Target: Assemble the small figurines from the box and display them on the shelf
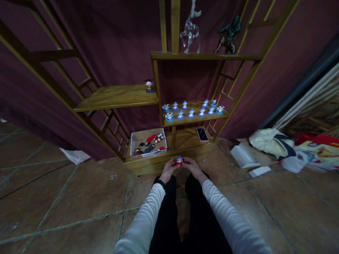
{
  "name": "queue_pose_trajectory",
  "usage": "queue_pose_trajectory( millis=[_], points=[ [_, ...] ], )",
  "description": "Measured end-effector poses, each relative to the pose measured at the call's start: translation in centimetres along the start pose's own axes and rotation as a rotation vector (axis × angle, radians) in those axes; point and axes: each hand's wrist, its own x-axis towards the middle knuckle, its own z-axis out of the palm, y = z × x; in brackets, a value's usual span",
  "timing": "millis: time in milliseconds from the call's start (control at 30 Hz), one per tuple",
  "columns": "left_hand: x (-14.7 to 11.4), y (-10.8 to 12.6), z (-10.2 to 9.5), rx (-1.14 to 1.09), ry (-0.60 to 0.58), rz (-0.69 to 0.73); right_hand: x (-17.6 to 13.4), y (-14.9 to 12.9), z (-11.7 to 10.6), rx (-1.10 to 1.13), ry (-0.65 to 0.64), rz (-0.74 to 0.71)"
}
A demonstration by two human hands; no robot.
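Between my two hands is a small figurine [179, 159] with a blue-and-white top and a red base. My left hand [169, 169] grips its left side, and the fingers of my right hand [192, 167] close on its right side. Just beyond my hands stands the wooden display shelf, its bottom board [185, 138] nearest. A white-edged cardboard box [134, 139] to the left holds several red-and-black figurines [149, 147] lying jumbled. On the shelf above, several blue-and-white figurines [191, 113] stand upright in two rows.
One dark-haired figurine [149, 85] stands on the left shelf. A phone [202, 134] lies on the bottom board. Higher up are a clear deer ornament [191, 30] and a green figure [230, 35]. White boxes [244, 157] and a cream bag [270, 143] lie on the floor to the right.
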Motion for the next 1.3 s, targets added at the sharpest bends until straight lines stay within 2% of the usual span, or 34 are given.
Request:
queue_pose_trajectory(
  millis=[233,400,933,1133,1300],
  points=[
    [0.21,-0.38,-0.21,0.055,0.031,-0.005,0.21,0.35,-0.25,0.071,0.054,0.034],
    [0.33,-0.52,-0.32,0.050,0.012,-0.007,0.15,0.17,-0.11,0.093,0.021,0.032],
    [0.15,-0.14,0.14,-0.001,0.047,0.022,0.30,0.09,0.17,0.038,0.045,0.042],
    [0.07,0.32,0.24,-0.001,0.026,0.005,0.20,-0.21,0.39,-0.018,0.054,0.025],
    [0.00,0.25,0.31,0.026,0.067,0.068,0.37,0.10,0.30,-0.054,0.082,-0.054]
  ],
)
